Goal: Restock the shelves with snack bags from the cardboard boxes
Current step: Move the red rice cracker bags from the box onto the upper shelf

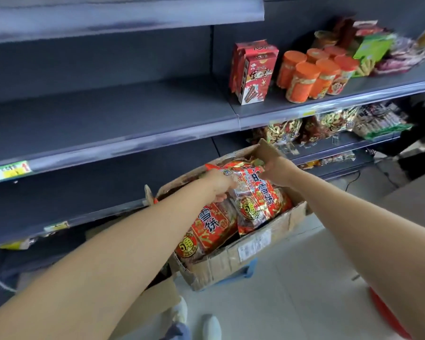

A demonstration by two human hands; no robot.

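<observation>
An open cardboard box (253,249) stands on the floor in front of the shelves, with red and gold snack bags inside. My left hand (219,185) grips the top left of one red snack bag (258,197), and my right hand (277,171) pinches its top right corner. The bag is tilted up, its lower end still inside the box. A second red snack bag (206,231) lies in the box under my left forearm. The dark grey shelf (108,119) at the left of the unit is bare.
Red cartons (253,69), orange-lidded jars (314,72) and mixed packets stand on the right part of the middle shelf. More snack bags (329,126) fill the shelf below. Another cardboard piece (152,303) lies at my feet. A red object (388,317) sits at the lower right.
</observation>
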